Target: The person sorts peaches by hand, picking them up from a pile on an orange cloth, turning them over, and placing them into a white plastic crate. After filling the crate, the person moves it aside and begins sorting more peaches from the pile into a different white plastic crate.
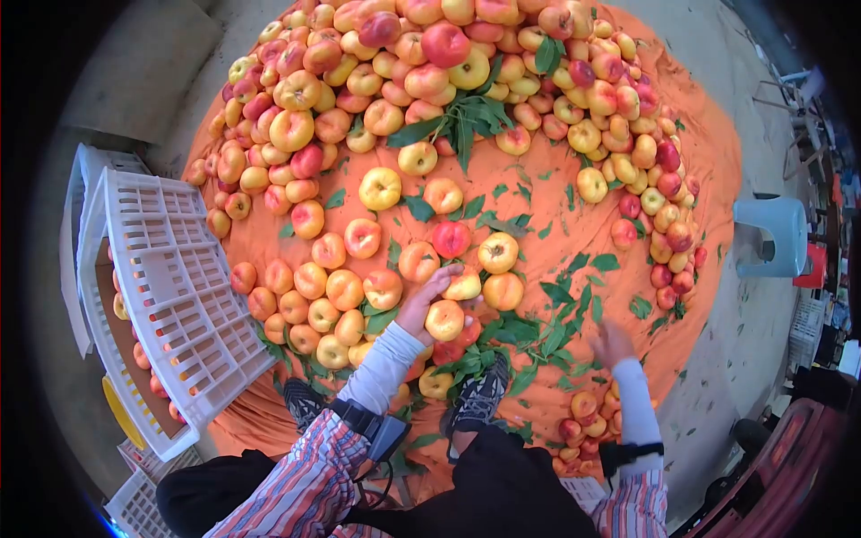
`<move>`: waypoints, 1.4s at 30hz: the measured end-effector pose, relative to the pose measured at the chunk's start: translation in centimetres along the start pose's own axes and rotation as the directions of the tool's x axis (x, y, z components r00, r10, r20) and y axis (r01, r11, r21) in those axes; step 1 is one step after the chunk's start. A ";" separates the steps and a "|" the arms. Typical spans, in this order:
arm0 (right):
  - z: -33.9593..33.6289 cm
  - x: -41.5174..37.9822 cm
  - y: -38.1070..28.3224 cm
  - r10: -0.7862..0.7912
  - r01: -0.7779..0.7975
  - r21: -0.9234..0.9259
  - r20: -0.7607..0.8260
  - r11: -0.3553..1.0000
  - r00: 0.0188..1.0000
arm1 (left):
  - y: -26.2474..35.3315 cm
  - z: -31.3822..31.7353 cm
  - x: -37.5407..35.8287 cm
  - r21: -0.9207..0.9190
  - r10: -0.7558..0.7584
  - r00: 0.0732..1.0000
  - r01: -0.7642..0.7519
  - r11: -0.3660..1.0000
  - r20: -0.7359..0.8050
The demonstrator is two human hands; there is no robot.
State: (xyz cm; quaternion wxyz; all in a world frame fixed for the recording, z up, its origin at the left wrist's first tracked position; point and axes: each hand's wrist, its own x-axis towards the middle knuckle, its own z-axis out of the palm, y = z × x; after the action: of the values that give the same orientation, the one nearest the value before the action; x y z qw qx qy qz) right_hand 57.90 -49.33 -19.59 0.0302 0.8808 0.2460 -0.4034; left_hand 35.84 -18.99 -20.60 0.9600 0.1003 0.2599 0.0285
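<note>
Low in the middle, my left hand (420, 309) is closed around flat peaches; a yellow-orange peach (445, 320) shows at its fingers, and a paler one (463, 284) lies against it just above. To the right, my right hand (612, 344) is over the orange cloth (529, 202), slightly blurred, with its fingers apart and no fruit seen in it. Loose peaches (344, 290) lie left of my left hand. Green leaves (560, 305) are scattered between my hands. A big heap of peaches (386, 72) covers the top of the cloth.
White plastic crates (175, 269) stand at the left, with peaches inside one. A light blue stool (771, 237) and a red container (811, 265) are at the right. Small peaches (587, 421) lie below my right hand. My shoes (480, 394) rest on the cloth.
</note>
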 end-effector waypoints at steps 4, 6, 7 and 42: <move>-7.3 10.8 -11.9 -0.371 0.569 0.074 -0.689 0.819 0.623 | 0.8 0.9 0.7 0.032 -0.018 0.999 0.019 0.999 -0.030; -10.1 16.5 -16.5 -0.392 0.583 0.004 -0.737 0.812 0.551 | 1.5 1.3 1.0 0.076 -0.003 0.998 0.007 0.997 -0.056; -11.4 19.1 -18.5 -0.372 0.537 -0.023 -0.747 0.843 0.552 | 1.8 1.1 1.3 0.072 0.012 0.998 -0.008 0.997 -0.055; -5.9 7.3 -21.5 -0.574 0.008 0.916 -0.258 -0.401 0.777 | 1.8 3.6 5.2 -0.633 0.308 0.946 -0.177 0.754 0.102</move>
State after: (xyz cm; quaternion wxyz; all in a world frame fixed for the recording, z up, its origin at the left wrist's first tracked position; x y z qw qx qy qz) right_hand 56.18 -25.99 -17.82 -0.7480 0.3375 0.0518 -0.5692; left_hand 42.13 -17.34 -19.71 0.9488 -0.1827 0.1231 0.2263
